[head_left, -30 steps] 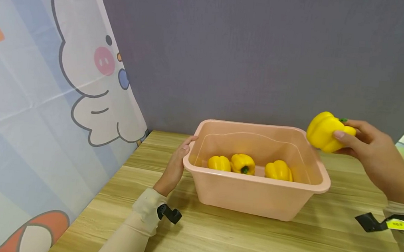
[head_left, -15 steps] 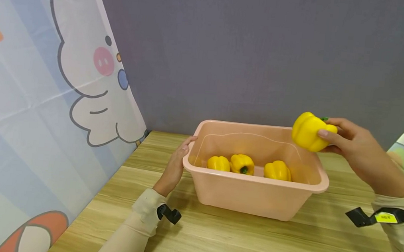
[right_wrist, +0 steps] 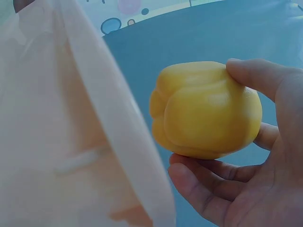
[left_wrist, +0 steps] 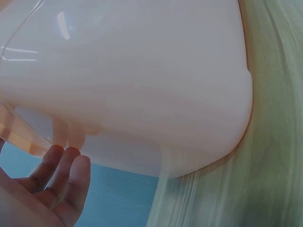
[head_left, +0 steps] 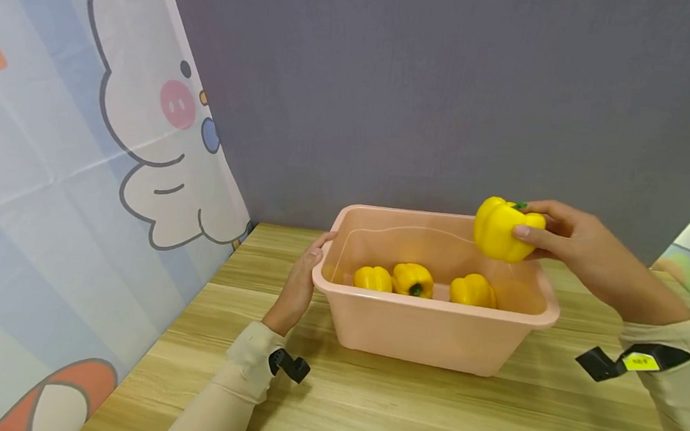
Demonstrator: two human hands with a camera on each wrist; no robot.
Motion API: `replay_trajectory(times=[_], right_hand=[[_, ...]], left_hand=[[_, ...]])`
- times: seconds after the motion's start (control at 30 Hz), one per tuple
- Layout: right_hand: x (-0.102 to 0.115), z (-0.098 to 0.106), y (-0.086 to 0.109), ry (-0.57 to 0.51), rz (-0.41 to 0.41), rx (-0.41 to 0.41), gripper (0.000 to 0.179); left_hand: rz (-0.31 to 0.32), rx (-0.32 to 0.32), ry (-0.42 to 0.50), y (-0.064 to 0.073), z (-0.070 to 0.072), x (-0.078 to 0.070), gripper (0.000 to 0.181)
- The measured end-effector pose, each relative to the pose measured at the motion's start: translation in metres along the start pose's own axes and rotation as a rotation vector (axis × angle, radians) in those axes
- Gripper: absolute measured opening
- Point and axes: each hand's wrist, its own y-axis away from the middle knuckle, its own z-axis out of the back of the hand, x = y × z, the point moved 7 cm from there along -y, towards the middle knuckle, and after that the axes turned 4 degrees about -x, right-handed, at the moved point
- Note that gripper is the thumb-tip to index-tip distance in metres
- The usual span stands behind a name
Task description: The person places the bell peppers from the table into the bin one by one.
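Note:
My right hand (head_left: pixel 556 230) holds a yellow bell pepper (head_left: pixel 499 232), its green stem up, over the right end of a pink plastic bin (head_left: pixel 427 335). In the right wrist view the thumb lies on top of the held bell pepper (right_wrist: pixel 206 111) and the fingers support it from below, beside the bin's rim (right_wrist: pixel 128 127). Inside the bin lie a yellow bell pepper (head_left: pixel 373 279) at left, another bell pepper (head_left: pixel 411 278) touching it, and a third bell pepper (head_left: pixel 472 290) to the right. My left hand (head_left: pixel 301 277) rests against the bin's left end, fingertips (left_wrist: pixel 72 152) touching its outer wall below the rim.
The bin stands on a wood-grain table (head_left: pixel 402 412), close to a dark grey panel (head_left: pixel 442 94) behind it. To the left hangs a cartoon-printed cloth (head_left: pixel 76 185). Each wrist wears a black strap mount.
My right hand has carried the bell pepper leftward, from beyond the bin's right rim to above its right end. My left hand keeps its place at the bin, which has barely shifted.

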Motion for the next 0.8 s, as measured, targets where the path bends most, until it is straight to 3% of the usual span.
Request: replay_trajectory(times=[0.23, 0.8], right_hand=[[0.004, -0.003, -0.001, 0.002, 0.011, 0.036, 0.036], [0.019, 0.002, -0.007, 0.181, -0.015, 0.159, 0.042]], left_hand=[[0.003, 0.001, -0.007, 0.000, 0.000, 0.002, 0.056], [0.004, 0.005, 0.002, 0.000, 0.000, 0.004, 0.055]])
